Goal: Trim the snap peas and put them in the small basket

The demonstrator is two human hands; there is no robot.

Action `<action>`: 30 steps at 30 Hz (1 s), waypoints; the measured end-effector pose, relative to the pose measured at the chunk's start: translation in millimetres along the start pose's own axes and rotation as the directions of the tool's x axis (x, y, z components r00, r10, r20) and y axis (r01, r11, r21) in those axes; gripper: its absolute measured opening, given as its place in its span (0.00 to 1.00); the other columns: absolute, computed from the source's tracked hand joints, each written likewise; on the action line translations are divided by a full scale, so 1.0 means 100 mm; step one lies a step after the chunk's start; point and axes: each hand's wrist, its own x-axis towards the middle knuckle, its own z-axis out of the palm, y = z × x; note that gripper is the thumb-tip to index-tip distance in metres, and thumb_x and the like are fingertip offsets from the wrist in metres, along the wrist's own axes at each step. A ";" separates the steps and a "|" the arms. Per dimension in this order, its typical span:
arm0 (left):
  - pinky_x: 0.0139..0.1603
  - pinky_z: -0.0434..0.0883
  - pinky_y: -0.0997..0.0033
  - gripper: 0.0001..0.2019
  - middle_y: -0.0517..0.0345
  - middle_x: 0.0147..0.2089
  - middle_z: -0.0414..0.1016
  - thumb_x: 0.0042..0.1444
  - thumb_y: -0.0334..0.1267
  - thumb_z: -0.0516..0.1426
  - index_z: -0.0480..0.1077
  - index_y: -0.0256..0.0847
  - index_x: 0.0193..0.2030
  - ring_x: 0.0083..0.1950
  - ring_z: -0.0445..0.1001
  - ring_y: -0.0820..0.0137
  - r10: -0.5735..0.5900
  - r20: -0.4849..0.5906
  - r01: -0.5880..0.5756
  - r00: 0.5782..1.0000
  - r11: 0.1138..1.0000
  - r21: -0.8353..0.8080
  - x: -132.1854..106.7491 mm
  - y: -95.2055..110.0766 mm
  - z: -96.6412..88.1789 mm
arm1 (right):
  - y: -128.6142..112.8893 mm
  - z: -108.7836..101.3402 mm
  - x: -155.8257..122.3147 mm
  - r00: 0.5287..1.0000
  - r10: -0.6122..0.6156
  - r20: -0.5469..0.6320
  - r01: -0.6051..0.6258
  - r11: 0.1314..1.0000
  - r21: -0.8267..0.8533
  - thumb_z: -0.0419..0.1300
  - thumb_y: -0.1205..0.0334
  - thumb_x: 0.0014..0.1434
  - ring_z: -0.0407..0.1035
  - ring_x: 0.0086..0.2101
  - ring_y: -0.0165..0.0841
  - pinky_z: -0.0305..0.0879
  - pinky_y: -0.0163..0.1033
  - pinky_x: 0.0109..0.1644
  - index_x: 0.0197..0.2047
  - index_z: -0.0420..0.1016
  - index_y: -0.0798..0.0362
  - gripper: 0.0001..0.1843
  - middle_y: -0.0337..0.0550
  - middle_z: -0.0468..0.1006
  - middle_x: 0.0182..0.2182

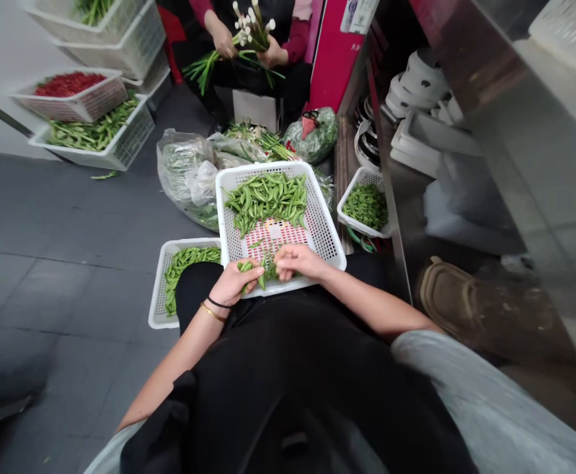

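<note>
As the left hand (pixel 235 283) clenches a green pod (pixel 246 266) in its fingers (pixel 253 268), the right hand (pixel 300 261) pinches a green sprig (pixel 268 268) just beside it, above the near end of a white plastic basket (pixel 327 230) of piled pods (pixel 265 201). A second filled basket (pixel 162 289) lies near left on the gray floor (pixel 70 296).

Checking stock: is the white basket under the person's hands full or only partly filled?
Partly filled: green pods heap at the far end of the white basket, while its mesh bottom shows bare at the near end.
</note>
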 end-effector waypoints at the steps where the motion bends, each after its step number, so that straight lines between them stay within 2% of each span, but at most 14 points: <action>1: 0.13 0.51 0.82 0.13 0.66 0.12 0.59 0.42 0.41 0.67 0.70 0.35 0.27 0.13 0.55 0.81 0.001 -0.002 -0.001 1.000 1.000 0.010 -0.02 0.01 -0.02 | -0.03 -0.10 0.02 0.992 -0.038 -0.120 0.038 0.999 -0.006 0.65 0.51 0.47 0.72 0.22 0.27 0.68 0.31 0.25 0.35 0.68 0.56 0.19 0.39 0.76 0.24; 3: 0.13 0.50 0.82 0.13 0.66 0.13 0.59 0.43 0.41 0.66 0.71 0.35 0.27 0.12 0.54 0.82 -0.001 0.001 0.001 1.000 1.000 0.022 -0.05 0.03 -0.04 | -0.11 -0.26 0.03 0.941 -0.116 -0.318 0.085 0.990 -0.110 0.62 0.51 0.50 0.70 0.22 0.27 0.67 0.31 0.24 0.34 0.67 0.56 0.17 0.38 0.74 0.24; 5: 0.13 0.49 0.81 0.12 0.65 0.13 0.60 0.43 0.41 0.66 0.72 0.34 0.27 0.12 0.53 0.82 -0.007 0.020 0.006 1.000 0.999 0.043 -0.06 0.03 -0.05 | -0.20 -0.31 0.00 0.885 -0.267 -0.381 0.117 0.920 -0.374 0.59 0.52 0.54 0.70 0.25 0.28 0.68 0.34 0.27 0.37 0.68 0.56 0.15 0.41 0.75 0.28; 8: 0.12 0.49 0.80 0.12 0.60 0.15 0.64 0.45 0.42 0.64 0.73 0.34 0.27 0.12 0.53 0.82 -0.019 0.054 0.014 0.998 0.995 0.100 -0.05 0.05 -0.04 | -0.28 -0.14 -0.10 0.860 -0.501 -0.091 0.218 0.523 -0.824 0.56 0.54 0.58 0.71 0.36 0.33 0.69 0.41 0.40 0.46 0.69 0.54 0.16 0.48 0.74 0.42; 10: 0.12 0.49 0.80 0.12 0.57 0.18 0.68 0.47 0.43 0.62 0.74 0.34 0.27 0.12 0.53 0.82 -0.029 0.077 0.014 0.997 0.983 0.185 -0.04 0.08 -0.03 | -0.29 0.03 -0.14 0.879 -0.446 0.172 0.295 0.222 -0.929 0.54 0.56 0.61 0.69 0.40 0.36 0.66 0.43 0.44 0.45 0.71 0.55 0.14 0.51 0.73 0.42; 12: 0.13 0.50 0.79 0.11 0.57 0.19 0.69 0.47 0.43 0.62 0.75 0.35 0.27 0.13 0.55 0.80 -0.006 0.095 -0.026 0.995 0.945 0.327 -0.05 0.14 -0.02 | -0.28 0.15 -0.13 0.900 -0.309 0.307 0.347 0.080 -0.935 0.51 0.60 0.63 0.69 0.36 0.35 0.65 0.40 0.39 0.37 0.72 0.57 0.12 0.50 0.74 0.35; 14: 0.16 0.54 0.79 0.09 0.58 0.19 0.69 0.44 0.41 0.64 0.74 0.36 0.24 0.16 0.59 0.78 0.051 0.161 -0.120 0.986 0.881 0.457 -0.09 0.19 0.00 | -0.26 0.21 -0.10 0.893 -0.248 0.375 0.411 0.112 -0.904 0.50 0.62 0.63 0.67 0.31 0.32 0.64 0.37 0.35 0.31 0.71 0.57 0.13 0.47 0.73 0.29; 17: 0.20 0.58 0.78 0.08 0.60 0.18 0.67 0.44 0.38 0.65 0.73 0.37 0.21 0.19 0.62 0.76 0.147 0.252 -0.254 0.957 0.842 0.476 -0.15 0.21 0.06 | -0.22 0.27 -0.02 0.883 -0.316 0.348 0.463 0.456 -0.760 0.50 0.61 0.62 0.67 0.26 0.28 0.63 0.34 0.33 0.28 0.69 0.55 0.14 0.40 0.72 0.24; 20: 0.19 0.58 0.77 0.09 0.60 0.19 0.68 0.47 0.40 0.63 0.72 0.37 0.23 0.18 0.61 0.77 0.314 0.012 -0.303 0.949 0.905 0.299 -0.13 0.15 0.13 | -0.15 0.34 0.04 0.944 -0.328 0.025 0.301 0.832 -0.466 0.47 0.55 0.64 0.67 0.23 0.26 0.65 0.32 0.29 0.30 0.68 0.55 0.17 0.37 0.72 0.21; 22: 0.17 0.58 0.77 0.09 0.60 0.21 0.70 0.49 0.42 0.62 0.72 0.37 0.27 0.17 0.61 0.78 0.402 -0.261 -0.375 0.878 0.915 0.149 -0.07 0.12 0.10 | -0.12 0.30 0.06 0.958 -0.264 -0.108 0.212 0.911 -0.353 0.47 0.51 0.63 0.68 0.22 0.26 0.65 0.32 0.28 0.32 0.69 0.55 0.18 0.37 0.73 0.21; 25: 0.15 0.58 0.78 0.10 0.60 0.21 0.70 0.50 0.43 0.60 0.70 0.37 0.29 0.16 0.62 0.78 0.424 -0.542 -0.507 0.726 0.862 -0.005 0.03 0.18 -0.12 | -0.11 0.02 0.10 0.997 -0.066 0.033 0.073 0.836 -0.543 0.52 0.53 0.60 0.68 0.22 0.26 0.64 0.31 0.30 0.31 0.73 0.56 0.16 0.37 0.73 0.20; 26: 0.15 0.58 0.79 0.10 0.60 0.21 0.70 0.50 0.42 0.60 0.69 0.36 0.28 0.17 0.63 0.78 0.403 -0.574 -0.526 0.712 0.848 -0.057 0.05 0.21 -0.21 | -0.11 -0.11 0.13 0.993 0.065 0.101 0.018 0.751 -0.660 0.55 0.55 0.59 0.68 0.22 0.26 0.63 0.31 0.30 0.33 0.74 0.57 0.14 0.36 0.73 0.20; 28: 0.14 0.58 0.80 0.09 0.60 0.21 0.70 0.47 0.40 0.60 0.68 0.36 0.28 0.18 0.65 0.77 0.326 -0.533 -0.494 0.781 0.845 -0.207 0.07 0.26 -0.39 | -0.13 -0.33 0.27 0.948 0.297 0.119 -0.047 0.498 -0.866 0.62 0.56 0.53 0.69 0.24 0.27 0.62 0.31 0.32 0.42 0.75 0.55 0.15 0.37 0.75 0.22; 30: 0.14 0.57 0.81 0.08 0.59 0.23 0.72 0.44 0.35 0.60 0.69 0.37 0.33 0.19 0.66 0.76 0.242 -0.394 -0.389 0.887 0.852 -0.352 0.07 0.27 -0.49 | -0.10 -0.42 0.51 0.949 0.315 0.028 -0.043 0.217 -0.975 0.64 0.55 0.51 0.72 0.30 0.33 0.63 0.33 0.35 0.49 0.73 0.53 0.22 0.43 0.79 0.31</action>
